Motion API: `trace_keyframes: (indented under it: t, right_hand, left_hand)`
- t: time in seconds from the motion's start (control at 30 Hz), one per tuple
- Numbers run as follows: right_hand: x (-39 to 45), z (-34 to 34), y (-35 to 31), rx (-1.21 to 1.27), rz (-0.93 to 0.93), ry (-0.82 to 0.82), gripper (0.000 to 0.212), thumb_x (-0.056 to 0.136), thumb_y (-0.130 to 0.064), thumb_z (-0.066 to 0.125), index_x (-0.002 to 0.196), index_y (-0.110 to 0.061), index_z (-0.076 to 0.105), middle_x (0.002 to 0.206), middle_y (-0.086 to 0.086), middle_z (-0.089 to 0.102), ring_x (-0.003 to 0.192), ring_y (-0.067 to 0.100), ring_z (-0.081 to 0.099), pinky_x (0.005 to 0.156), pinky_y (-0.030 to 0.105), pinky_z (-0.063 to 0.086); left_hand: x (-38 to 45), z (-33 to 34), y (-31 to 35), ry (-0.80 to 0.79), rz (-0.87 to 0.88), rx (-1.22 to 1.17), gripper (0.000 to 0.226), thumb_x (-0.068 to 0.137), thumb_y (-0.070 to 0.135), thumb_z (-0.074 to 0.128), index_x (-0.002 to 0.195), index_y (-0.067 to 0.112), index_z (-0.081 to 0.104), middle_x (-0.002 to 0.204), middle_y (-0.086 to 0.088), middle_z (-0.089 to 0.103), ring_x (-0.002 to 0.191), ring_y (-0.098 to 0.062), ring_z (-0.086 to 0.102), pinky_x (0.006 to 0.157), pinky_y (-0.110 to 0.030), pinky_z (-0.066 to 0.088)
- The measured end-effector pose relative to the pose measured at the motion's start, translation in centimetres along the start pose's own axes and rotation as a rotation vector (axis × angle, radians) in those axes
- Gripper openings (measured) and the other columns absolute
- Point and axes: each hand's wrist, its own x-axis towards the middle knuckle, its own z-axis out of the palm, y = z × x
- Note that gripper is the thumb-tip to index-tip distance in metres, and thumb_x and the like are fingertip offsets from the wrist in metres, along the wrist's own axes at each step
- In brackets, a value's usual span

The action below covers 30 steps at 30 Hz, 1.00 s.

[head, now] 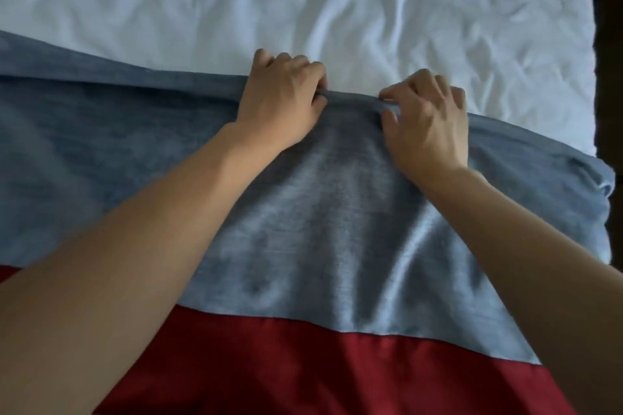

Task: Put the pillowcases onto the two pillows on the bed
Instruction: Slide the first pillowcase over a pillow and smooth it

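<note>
Grey-blue pillowcase (320, 212), white sheet (337, 3), red cloth (303, 374)

Pillowcase (337, 229) lies between nearer cloth (303, 374) and farther sheet (337, 3) — both hands on its far edge.

Wrinkled white bed sheet (337, 3) fills the 10-to-2 o'clock span, creased most heavily toward 1 o'clock. Smooth dark red fabric (303, 374) runs as a band across 5 to 7 o'clock, with a small patch of it showing at the 8 o'clock edge. Dark unlit strip (610, 61) down the 3 o'clock edge, too dim to make out.
</note>
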Motion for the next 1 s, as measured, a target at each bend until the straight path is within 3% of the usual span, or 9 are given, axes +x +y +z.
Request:
trace_keyframes:
  t: [0.17, 0.27, 0.33, 0.4, 0.5, 0.57, 0.63, 0.77, 1.0]
  right_hand:
    - [1.8, 1.7, -6.1, 0.002, 0.062, 0.012, 0.03, 0.088, -0.004, 0.052, 0.114, -0.013, 0.063, 0.103, 0.009, 0.062, 0.093, 0.032, 0.056, 0.083, 0.039, 0.034]
    - [1.7, 2.7, -10.6, 0.063, 0.074, -0.013, 0.021, 0.089, -0.004, 0.048, 0.102, -0.01, 0.063, 0.098, 0.008, 0.062, 0.086, 0.031, 0.057, 0.064, 0.035, 0.031]
    - [1.3, 3.6, -13.6, 0.05, 0.025, -0.001, 0.019, 0.093, -0.009, 0.049, 0.101, -0.01, 0.067, 0.099, 0.008, 0.063, 0.088, 0.029, 0.058, 0.062, 0.034, 0.031]
    - [1.1, 4.3, -16.1, 0.042, -0.002, -0.001, 0.022, 0.096, -0.015, 0.05, 0.107, -0.011, 0.069, 0.105, 0.008, 0.064, 0.094, 0.029, 0.058, 0.069, 0.038, 0.039]
    - [0.7, 4.9, -19.1, 0.039, 0.037, -0.006, 0.031, 0.098, -0.02, 0.047, 0.12, -0.012, 0.067, 0.116, 0.008, 0.064, 0.105, 0.032, 0.058, 0.085, 0.043, 0.043]
    - [0.1, 5.3, -21.3, 0.049, 0.075, -0.021, 0.038, 0.098, -0.019, 0.046, 0.132, -0.011, 0.061, 0.131, 0.007, 0.06, 0.121, 0.03, 0.054, 0.101, 0.043, 0.041]
    - [-0.4, 5.8, -23.6, 0.098, 0.105, -0.087, 0.048, 0.098, -0.016, 0.045, 0.145, -0.009, 0.049, 0.15, 0.009, 0.047, 0.141, 0.028, 0.039, 0.117, 0.045, 0.028]
    - [-0.2, 7.6, -28.2, 0.116, 0.175, -0.206, 0.061, 0.1, -0.027, 0.036, 0.158, -0.014, 0.022, 0.167, 0.005, 0.015, 0.154, 0.024, 0.004, 0.125, 0.05, 0.004]
    - [2.4, 10.4, -30.8, 0.027, 0.106, -0.233, 0.067, 0.099, -0.05, 0.025, 0.16, -0.026, 0.012, 0.168, 0.0, 0.006, 0.154, 0.02, -0.004, 0.124, 0.051, -0.004]
  left_hand:
    - [-3.3, -3.1, -7.0, 0.129, -0.089, 0.181, 0.02, 0.084, 0.022, 0.065, 0.102, 0.016, 0.058, 0.105, -0.006, 0.056, 0.101, -0.03, 0.051, 0.083, -0.04, 0.03]
    - [-5.2, -3.9, -8.5, 0.183, -0.042, 0.164, 0.003, 0.086, 0.011, 0.058, 0.089, 0.012, 0.058, 0.088, -0.007, 0.058, 0.085, -0.031, 0.055, 0.073, -0.039, 0.032]
    - [-6.9, -3.8, -8.9, 0.185, 0.022, 0.094, 0.008, 0.09, 0.012, 0.054, 0.088, 0.01, 0.061, 0.083, -0.007, 0.061, 0.08, -0.03, 0.056, 0.07, -0.039, 0.036]
    - [-8.7, -3.5, -9.5, 0.126, 0.065, 0.043, 0.016, 0.094, 0.016, 0.051, 0.097, 0.011, 0.065, 0.092, -0.006, 0.063, 0.087, -0.029, 0.056, 0.076, -0.04, 0.04]
    - [-10.5, -3.4, -11.2, 0.021, 0.089, 0.031, 0.033, 0.097, 0.024, 0.043, 0.121, 0.011, 0.062, 0.122, -0.007, 0.061, 0.111, -0.028, 0.055, 0.095, -0.041, 0.04]
    - [-11.4, -3.6, -12.4, -0.035, 0.096, 0.036, 0.044, 0.099, 0.03, 0.038, 0.136, 0.011, 0.054, 0.145, -0.008, 0.049, 0.135, -0.027, 0.043, 0.112, -0.042, 0.031]
    - [-12.3, -3.8, -14.2, -0.089, 0.104, 0.047, 0.053, 0.1, 0.035, 0.036, 0.147, 0.011, 0.043, 0.16, -0.011, 0.03, 0.149, -0.026, 0.024, 0.12, -0.047, 0.02]
    - [-12.3, -4.5, -19.9, -0.172, 0.092, 0.081, 0.064, 0.1, 0.043, 0.029, 0.157, 0.016, 0.022, 0.166, -0.01, 0.009, 0.153, -0.025, 0.005, 0.123, -0.05, 0.008]
    - [-10.2, -4.8, -25.6, -0.195, 0.12, 0.11, 0.067, 0.098, 0.044, 0.025, 0.159, 0.018, 0.014, 0.166, -0.01, 0.006, 0.153, -0.025, 0.0, 0.125, -0.043, 0.002]
